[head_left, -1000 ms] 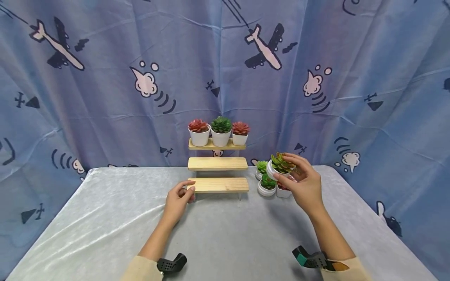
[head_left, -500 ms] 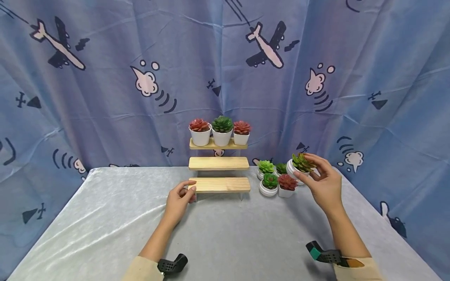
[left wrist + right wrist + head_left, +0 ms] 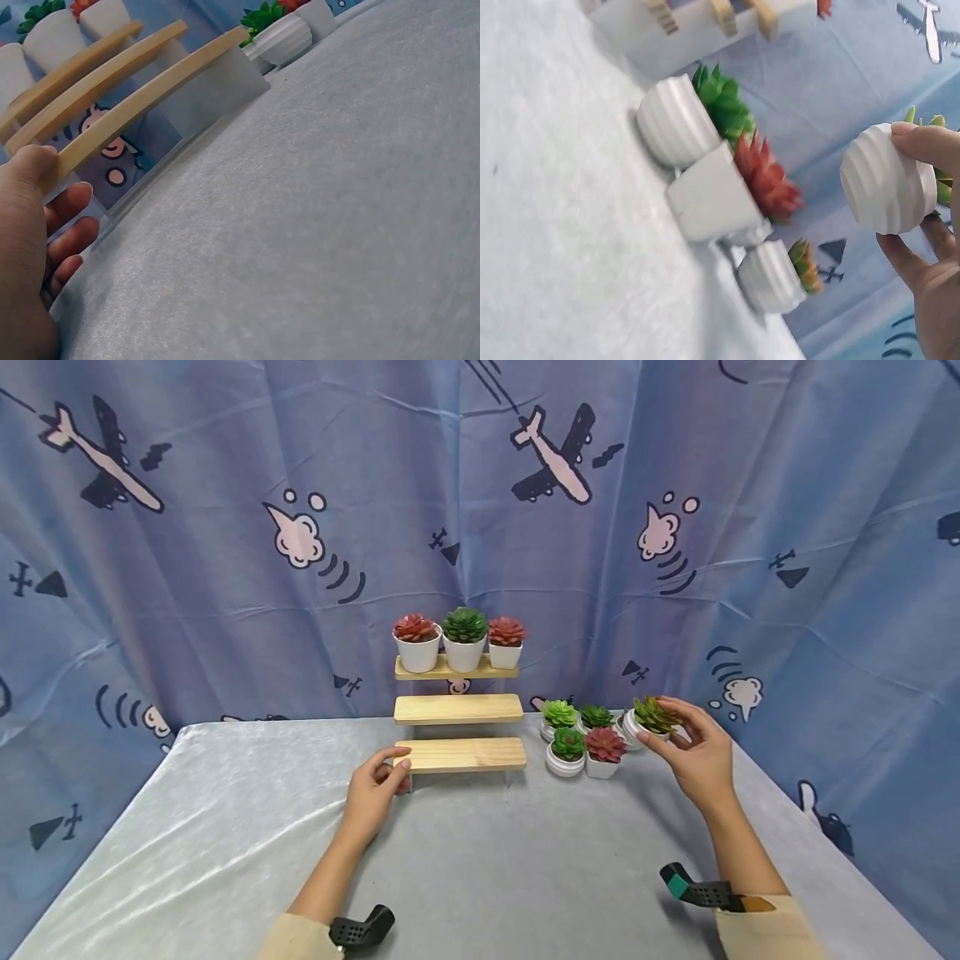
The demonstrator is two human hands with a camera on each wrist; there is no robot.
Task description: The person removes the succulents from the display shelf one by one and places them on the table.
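Note:
My right hand (image 3: pixel 701 756) grips a potted succulent (image 3: pixel 652 717) with reddish-green leaves, thumb and fingers around its white ribbed pot (image 3: pixel 885 180). The pot is tilted and held off the table in the right wrist view. My left hand (image 3: pixel 372 789) pinches the left end of the lowest board of a three-tier wooden shelf (image 3: pixel 461 756), thumb on top and fingers bent below. On the top tier stand a red succulent (image 3: pixel 416 643), a dark green succulent (image 3: pixel 464 639) and another red succulent (image 3: pixel 506 642), all in white pots. Both lower boards are bare.
Right of the shelf several potted succulents cluster: a light green one (image 3: pixel 559 716), a dark green one (image 3: pixel 596 718), a green one (image 3: pixel 567 748) and a red one in a square pot (image 3: pixel 604 750). Another ribbed pot (image 3: pixel 769 277) stands behind them. A patterned blue curtain (image 3: pixel 247 568) backs the grey-covered table (image 3: pixel 465 877).
My right hand has carried the potted succulent rightward, away from above the cluster, and then slightly lower. My left hand stays on the shelf. The head view has shifted a little.

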